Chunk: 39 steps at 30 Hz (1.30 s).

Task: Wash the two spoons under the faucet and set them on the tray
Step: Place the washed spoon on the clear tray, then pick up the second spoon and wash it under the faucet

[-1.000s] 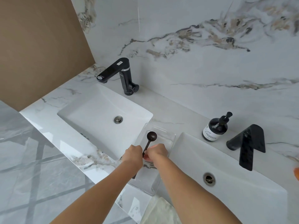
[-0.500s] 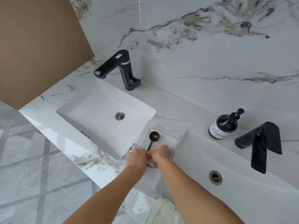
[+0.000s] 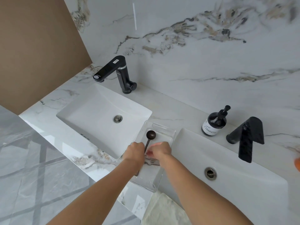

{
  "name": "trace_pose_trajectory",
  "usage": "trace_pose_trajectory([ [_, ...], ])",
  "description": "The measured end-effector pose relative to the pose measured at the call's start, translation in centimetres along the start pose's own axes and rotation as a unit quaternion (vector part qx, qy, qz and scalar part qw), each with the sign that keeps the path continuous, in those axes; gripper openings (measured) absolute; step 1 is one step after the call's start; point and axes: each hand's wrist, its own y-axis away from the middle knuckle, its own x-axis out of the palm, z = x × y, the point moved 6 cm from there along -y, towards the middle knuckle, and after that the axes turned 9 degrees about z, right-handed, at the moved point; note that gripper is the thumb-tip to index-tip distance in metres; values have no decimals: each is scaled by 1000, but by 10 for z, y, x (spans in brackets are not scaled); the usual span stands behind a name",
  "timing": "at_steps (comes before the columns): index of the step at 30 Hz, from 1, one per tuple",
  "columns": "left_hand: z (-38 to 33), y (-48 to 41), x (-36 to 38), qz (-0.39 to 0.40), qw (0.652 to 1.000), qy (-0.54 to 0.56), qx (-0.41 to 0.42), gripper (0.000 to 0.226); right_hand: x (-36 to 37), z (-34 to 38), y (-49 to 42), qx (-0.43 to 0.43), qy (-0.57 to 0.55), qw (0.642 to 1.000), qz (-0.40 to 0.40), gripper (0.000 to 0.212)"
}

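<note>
A clear plastic tray (image 3: 170, 135) sits on the counter between two sinks. A dark spoon (image 3: 151, 134) lies over it, its round bowl at the far end and its handle running back toward me. My left hand (image 3: 135, 151) is closed over the handle, whose end pokes out under my wrist. My right hand (image 3: 160, 150) is just right of the handle, with its fingers curled down at the tray. What they hold is hidden. I see only one spoon. The black faucet (image 3: 113, 70) over the left sink (image 3: 78, 117) is dry.
A right sink (image 3: 243, 184) with a second black faucet (image 3: 246, 137) lies beside the tray. A dark soap pump bottle (image 3: 214, 124) stands behind it. Something orange (image 3: 297, 163) shows at the right edge. A pale cloth (image 3: 162, 211) lies near the counter's front edge.
Both hands and the spoon stay in the same spot over the tray. Only my view has shifted slightly.
</note>
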Motion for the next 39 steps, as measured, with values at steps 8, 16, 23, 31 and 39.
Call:
trace_pose_trajectory([
  [8, -119, 27, -42, -54, 988, -55, 137, 25, -113, -4, 63, -89, -140, 984, -68, 16],
  [16, -295, 97, 34, -1, 947, -106, 304, 25, -272, -153, 155, -16, -215, 947, -239, 23],
  [23, -390, 178, 135, 117, 911, -111, 380, 22, -350, -316, 239, 96, -187, 918, -336, 13],
  [31, -445, 227, 235, 299, 898, 64, 316, 14, -368, -411, 274, 157, -73, 918, -356, 28],
  [39, -473, 225, 278, 305, 900, 173, 259, 7, -371, -434, 246, 133, -45, 936, -322, 23],
])
